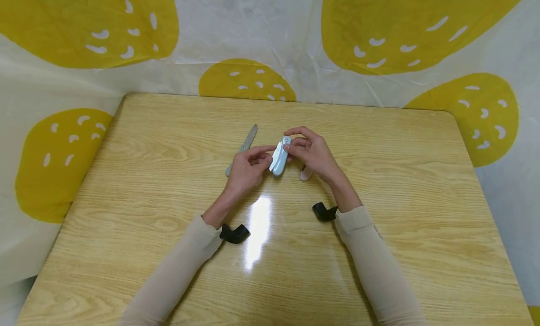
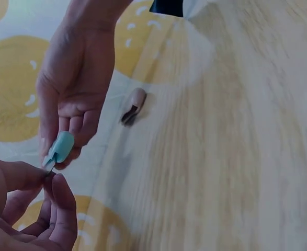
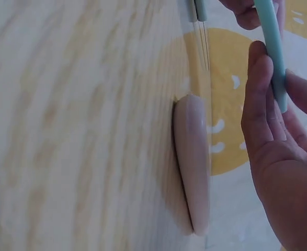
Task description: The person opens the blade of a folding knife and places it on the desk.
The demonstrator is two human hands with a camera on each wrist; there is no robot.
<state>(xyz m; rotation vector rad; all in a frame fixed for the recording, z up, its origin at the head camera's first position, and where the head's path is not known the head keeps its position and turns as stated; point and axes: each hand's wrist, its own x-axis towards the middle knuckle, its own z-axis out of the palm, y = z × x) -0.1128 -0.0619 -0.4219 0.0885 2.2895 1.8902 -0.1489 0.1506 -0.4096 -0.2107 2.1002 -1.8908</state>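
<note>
A mint-coloured folding knife (image 1: 279, 164) is held up above the table between both hands, its blade partly out of the handle. My right hand (image 1: 317, 156) pinches the handle near the pivot end between thumb and fingers. With thumb and fingertips, my left hand (image 1: 246, 170) pinches the blade; the left wrist view shows this grip beside the handle (image 2: 64, 146). An opened knife (image 1: 250, 139) with a grey-green handle lies on the table behind the left hand, which partly covers it. Below the right hand lies a pinkish-beige folded knife (image 3: 191, 162), partly hidden in the head view.
The wooden table (image 1: 147, 185) has a bright light reflection in front of the hands. Black wrist-worn devices (image 1: 235, 233) stick out at both cuffs. A white cloth (image 1: 249, 26) with yellow shapes hangs behind and beside the table.
</note>
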